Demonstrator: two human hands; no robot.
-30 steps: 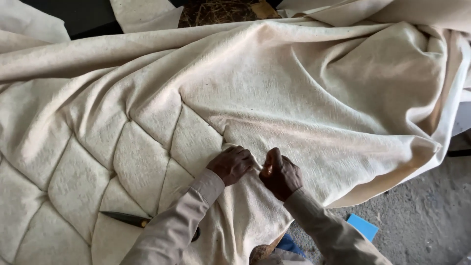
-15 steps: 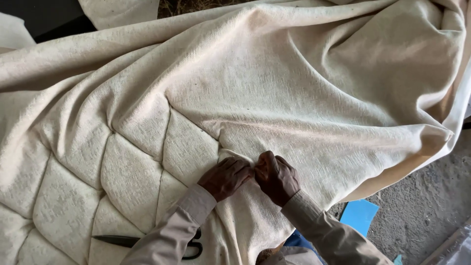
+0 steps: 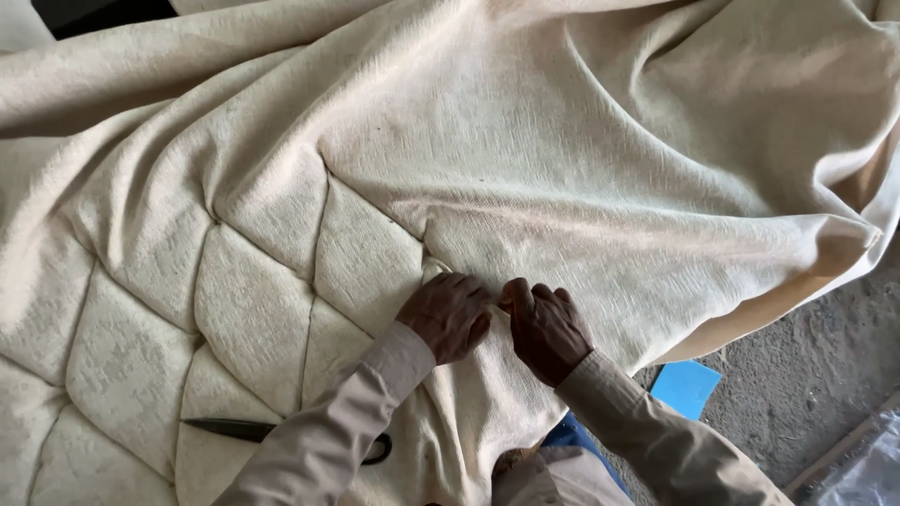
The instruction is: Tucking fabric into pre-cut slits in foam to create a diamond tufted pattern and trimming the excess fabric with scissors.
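- Head view: left hand [image 3: 448,314] & right hand [image 3: 547,328] side by side, near-centre, both pressed on the cream fabric [image 3: 581,169]; fingers curled, pinching a fold at the pleat line, so both grips closed on cloth.
- Fabric covers a padded panel [image 3: 253,309]. Left part already tufted w/ diamond pleats; right and far part lies loose, unpleated, draped to the floor [image 3: 816,375]. Judging by that, roughly half left.
- Scissors [image 3: 253,431] rest on the tufted area, near-left, partly under the left sleeve.
- Blue sheet [image 3: 689,386] on floor, right.
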